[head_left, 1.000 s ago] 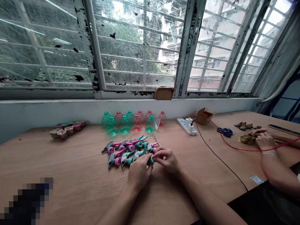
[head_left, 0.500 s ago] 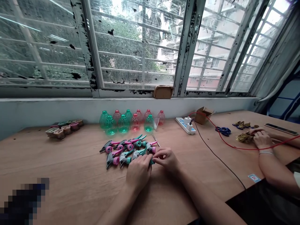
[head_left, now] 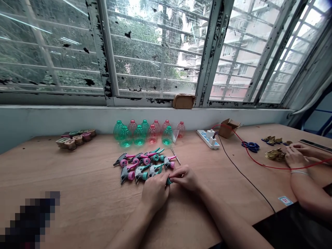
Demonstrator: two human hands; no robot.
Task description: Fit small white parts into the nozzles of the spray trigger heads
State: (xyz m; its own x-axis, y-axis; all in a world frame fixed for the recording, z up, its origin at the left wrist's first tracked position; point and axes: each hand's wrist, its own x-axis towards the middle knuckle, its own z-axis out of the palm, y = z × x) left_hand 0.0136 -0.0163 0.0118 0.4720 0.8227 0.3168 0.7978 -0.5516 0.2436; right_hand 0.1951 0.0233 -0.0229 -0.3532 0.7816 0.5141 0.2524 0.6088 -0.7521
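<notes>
My left hand [head_left: 155,192] is closed around a trigger spray head, mostly hidden by the fingers; its teal screw collar [head_left: 169,181] pokes out on the right. Against that collar, the fingertips of my right hand [head_left: 185,177] are pinched together; whether they grip a small part cannot be made out. Just beyond my hands, several grey trigger spray heads [head_left: 127,174] with pink or teal levers and collars lie in two rough rows. Behind them, green bottles [head_left: 139,136] and red bottles [head_left: 152,135], all clear plastic and without tops, stand by the wall.
Thin metal rods [head_left: 175,155] lie right of the spray heads. A power strip [head_left: 208,139] with plugs, a small cardboard box [head_left: 228,128] and cables are farther right. Small containers [head_left: 75,139] sit at left. A co-worker's hands [head_left: 297,155] handle gold-coloured pieces [head_left: 275,154] beside blue scissors-like handles [head_left: 250,146].
The camera view has shifted slightly, so the scene sits a little farther right. Both my hands stay together at the teal collar, with only slight finger movement.
</notes>
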